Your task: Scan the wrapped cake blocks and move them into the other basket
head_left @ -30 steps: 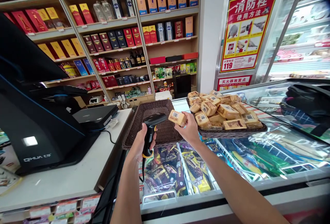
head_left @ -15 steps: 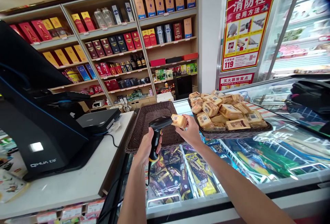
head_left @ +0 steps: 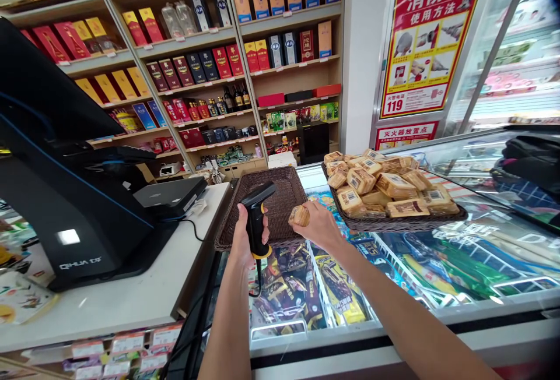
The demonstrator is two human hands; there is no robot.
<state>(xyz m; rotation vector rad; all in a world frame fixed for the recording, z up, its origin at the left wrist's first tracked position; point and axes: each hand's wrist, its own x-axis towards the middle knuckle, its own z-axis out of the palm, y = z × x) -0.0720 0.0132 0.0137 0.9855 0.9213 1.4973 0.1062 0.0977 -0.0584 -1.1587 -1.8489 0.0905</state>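
My left hand [head_left: 244,239] grips a black handheld barcode scanner [head_left: 256,213] by its handle, its head tilted up to the right. My right hand [head_left: 318,225] holds a small wrapped tan pastry [head_left: 300,215] over the near right corner of an empty brown wicker tray [head_left: 271,204]. To the right, a second wicker tray [head_left: 394,222] is heaped with several similar wrapped pastries [head_left: 385,185], each with a barcode label. Both trays rest on the glass lid of a chest freezer [head_left: 437,263].
A black checkout terminal [head_left: 65,193] stands on the white counter [head_left: 118,298] at left. Shelves of boxed goods and bottles [head_left: 210,59] line the back wall. A red fire-hydrant notice [head_left: 426,36] hangs at right. Wrapped ice creams [head_left: 301,292] lie under the freezer glass.
My right hand has lowered the pastry from in front of the scanner head down towards the empty tray. The scanner has tilted slightly upward in my left hand.
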